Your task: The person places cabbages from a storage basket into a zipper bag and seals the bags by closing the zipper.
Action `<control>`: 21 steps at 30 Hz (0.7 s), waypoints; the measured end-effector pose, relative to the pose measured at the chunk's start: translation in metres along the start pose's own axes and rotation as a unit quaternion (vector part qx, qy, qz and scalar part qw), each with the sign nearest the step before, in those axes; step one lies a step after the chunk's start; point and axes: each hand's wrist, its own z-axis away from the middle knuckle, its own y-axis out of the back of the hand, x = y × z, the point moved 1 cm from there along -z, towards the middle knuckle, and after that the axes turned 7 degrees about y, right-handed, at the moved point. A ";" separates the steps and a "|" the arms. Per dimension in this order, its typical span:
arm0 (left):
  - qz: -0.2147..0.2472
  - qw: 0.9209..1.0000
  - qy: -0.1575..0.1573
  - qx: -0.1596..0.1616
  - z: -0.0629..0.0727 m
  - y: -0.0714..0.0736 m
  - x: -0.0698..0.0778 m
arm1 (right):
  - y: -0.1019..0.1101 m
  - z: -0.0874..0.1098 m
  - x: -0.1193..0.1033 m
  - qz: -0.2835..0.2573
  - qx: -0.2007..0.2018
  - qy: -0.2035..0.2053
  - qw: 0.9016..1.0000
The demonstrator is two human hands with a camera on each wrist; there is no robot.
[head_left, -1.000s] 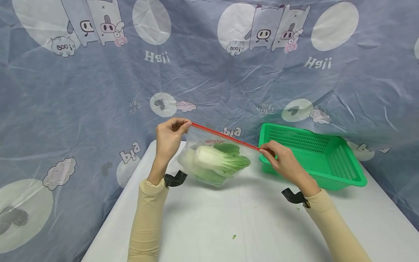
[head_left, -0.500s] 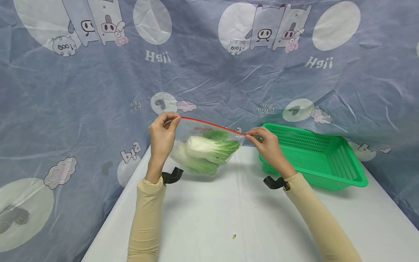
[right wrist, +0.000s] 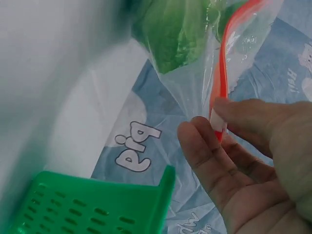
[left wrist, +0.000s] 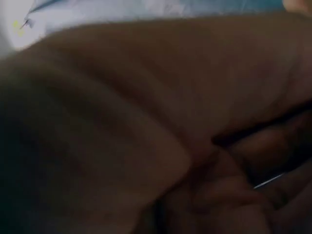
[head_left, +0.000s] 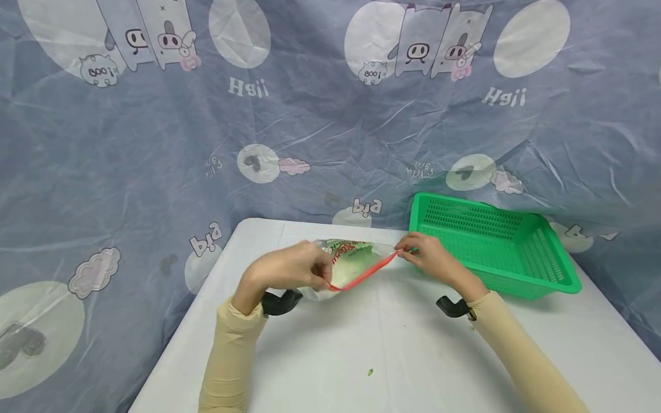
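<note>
Both hands hold a clear zip bag (head_left: 382,251) with red print and a red zip strip (head_left: 369,274). My left hand (head_left: 289,268), turned palm down, pinches the strip's left, nearer end. At the strip's right, farther end, my right hand (head_left: 431,258) pinches the corner between thumb and fingertips; in the right wrist view a small white piece (right wrist: 217,118) sits on the strip under the thumb. Inside the bag lies bok choy, its green leaves (right wrist: 178,36) plain in that view. The left wrist view is dark, filled by the left palm (left wrist: 146,112), which hides the bag there.
A green perforated plastic basket (head_left: 496,249) stands at the back right of the white table (head_left: 330,355), beside my right hand. Small leaf scraps (head_left: 370,372) lie on the table. A grey-blue printed curtain (head_left: 320,115) hangs behind.
The bag rose and shifted left, then came down and tipped over. My left hand dropped, moved right and turned over; the strip's left end is now lower than its right. My right hand moved lower.
</note>
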 end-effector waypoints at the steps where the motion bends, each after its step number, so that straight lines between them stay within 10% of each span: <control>1: -0.020 0.999 -0.011 -0.030 -0.006 -0.009 0.007 | -0.001 0.003 0.000 0.009 -0.005 0.005 1.000; 7: -0.136 0.983 -0.059 -0.112 -0.043 -0.067 0.037 | -0.012 0.013 0.006 0.039 0.007 0.001 0.999; 13: -0.133 0.979 -0.059 -0.140 -0.062 -0.098 0.048 | -0.024 0.008 0.004 0.038 0.024 -0.003 0.999; 21: -0.154 0.985 -0.056 -0.054 -0.082 -0.136 0.059 | -0.040 -0.011 -0.001 0.018 -0.014 -0.023 0.999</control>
